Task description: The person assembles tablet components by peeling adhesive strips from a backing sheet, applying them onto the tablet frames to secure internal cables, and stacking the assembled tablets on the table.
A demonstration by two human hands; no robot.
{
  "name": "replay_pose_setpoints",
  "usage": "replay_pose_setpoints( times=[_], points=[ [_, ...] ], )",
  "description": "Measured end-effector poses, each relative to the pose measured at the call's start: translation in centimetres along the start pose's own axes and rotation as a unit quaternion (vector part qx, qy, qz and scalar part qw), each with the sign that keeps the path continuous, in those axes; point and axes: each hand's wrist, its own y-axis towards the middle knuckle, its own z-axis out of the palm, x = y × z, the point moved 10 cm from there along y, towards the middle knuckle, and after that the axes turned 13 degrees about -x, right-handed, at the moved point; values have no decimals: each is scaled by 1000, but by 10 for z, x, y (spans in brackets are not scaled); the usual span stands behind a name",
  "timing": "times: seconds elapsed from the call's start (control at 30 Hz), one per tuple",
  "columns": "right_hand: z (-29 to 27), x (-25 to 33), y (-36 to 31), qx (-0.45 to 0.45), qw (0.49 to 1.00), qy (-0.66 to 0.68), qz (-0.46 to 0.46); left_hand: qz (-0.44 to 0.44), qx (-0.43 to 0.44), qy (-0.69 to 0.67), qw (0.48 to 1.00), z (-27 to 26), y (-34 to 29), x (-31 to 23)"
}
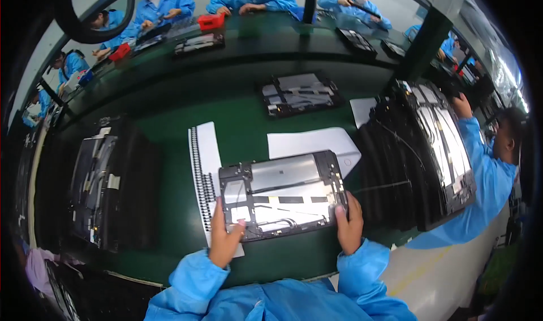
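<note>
Between both hands I hold an opened tablet, its black frame and silver battery facing up over the green bench. My left hand grips the left edge, with the thumb on the lower left corner. At the right edge my right hand is closed, thumb on the frame and fingers along the side. Under the tablet's left end lies a white sheet with a column of small black marks. Behind it is a plain white paper, partly covered by the tablet.
A tall stack of opened tablets stands at left, another at right beside a green post. One more opened tablet lies farther back. A co-worker's blue sleeve reaches behind the right stack. Red bins and several co-workers line the far bench.
</note>
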Motion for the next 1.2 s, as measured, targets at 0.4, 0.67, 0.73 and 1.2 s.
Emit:
replay_pose_setpoints(
  times=[0.4, 0.67, 0.73, 1.2],
  points=[
    [38, 137, 48, 41, 947, 318, 30, 260, -125, -62, 955, -77, -57, -162],
    [252, 314, 59, 228, 878, 413, -82, 256, -456, -99, 847, -206, -82, -163],
    [311, 319, 52, 266, 869, 410, -81, 209, -483, -98, 845, -217, -68, -154],
    [397, 348, -3, 598, 721, 349, 24, 264, -580, -4, 771, -222, -62, -123]
  ],
)
